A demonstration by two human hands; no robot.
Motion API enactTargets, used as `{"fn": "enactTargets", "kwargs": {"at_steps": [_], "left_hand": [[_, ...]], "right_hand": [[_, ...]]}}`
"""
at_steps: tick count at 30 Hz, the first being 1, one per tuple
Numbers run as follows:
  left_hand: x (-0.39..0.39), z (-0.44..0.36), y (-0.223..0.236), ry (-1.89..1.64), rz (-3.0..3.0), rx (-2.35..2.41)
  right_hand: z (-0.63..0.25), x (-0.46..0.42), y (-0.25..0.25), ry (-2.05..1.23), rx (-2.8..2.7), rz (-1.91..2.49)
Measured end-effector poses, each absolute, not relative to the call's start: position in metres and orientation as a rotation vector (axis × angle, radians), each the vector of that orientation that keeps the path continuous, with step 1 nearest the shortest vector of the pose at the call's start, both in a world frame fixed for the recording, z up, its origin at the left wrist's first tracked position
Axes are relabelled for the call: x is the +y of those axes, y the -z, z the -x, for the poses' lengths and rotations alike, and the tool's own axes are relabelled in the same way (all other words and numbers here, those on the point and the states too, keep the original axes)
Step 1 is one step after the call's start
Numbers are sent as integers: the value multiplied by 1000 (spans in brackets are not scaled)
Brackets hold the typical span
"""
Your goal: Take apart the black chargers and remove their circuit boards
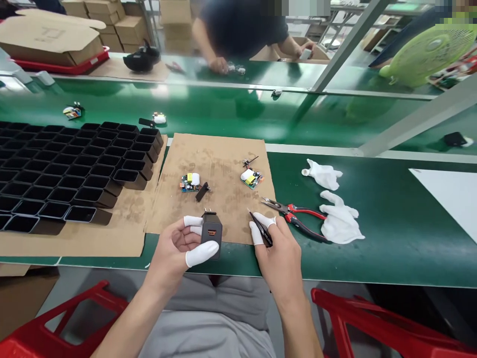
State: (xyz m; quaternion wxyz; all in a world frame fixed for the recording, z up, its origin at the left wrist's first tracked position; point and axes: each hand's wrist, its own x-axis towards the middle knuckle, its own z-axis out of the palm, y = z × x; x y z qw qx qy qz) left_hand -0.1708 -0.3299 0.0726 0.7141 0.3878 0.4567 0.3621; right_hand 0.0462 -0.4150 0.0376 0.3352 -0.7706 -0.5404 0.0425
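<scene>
My left hand (pixel 179 243), with white finger cots, grips a black charger (pixel 211 236) between thumb and fingers. Its prongs point away from me and an orange port shows on the near face. In my right hand (pixel 279 248), also in finger cots, a pair of black tweezers (pixel 263 231) is pinched, tips pointing away to the left. Beyond the hands, two small circuit boards lie on the cardboard sheet (pixel 223 149): a left board (pixel 190 182) with a black piece (pixel 202 192) beside it, and a right board (pixel 252 178).
Rows of black open housings (pixel 85 169) fill the left side. Red-handled pliers (pixel 298 214) and crumpled white gloves (pixel 341 219) lie on the right. Behind runs a green belt (pixel 223 109) with scattered parts. A person (pixel 242 30) works across it; a green fan (pixel 428 54) stands far right.
</scene>
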Motion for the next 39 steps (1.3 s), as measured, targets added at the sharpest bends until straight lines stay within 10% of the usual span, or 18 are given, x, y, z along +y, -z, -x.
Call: {"fn": "enactTargets", "kwargs": {"at_steps": [9,14,39], "left_hand": [[-325,177,-67,-1036,-1626,1339],[-320,177,-51,-1203,-2219,1530],[-301,184,-52,-895,-1613,949]], "right_hand": [[-41,-416,-39,174,-1441,1981],[7,-405,-55,-265,-1456,1674],[35,-383,-53,-225,-1532,1672]]}}
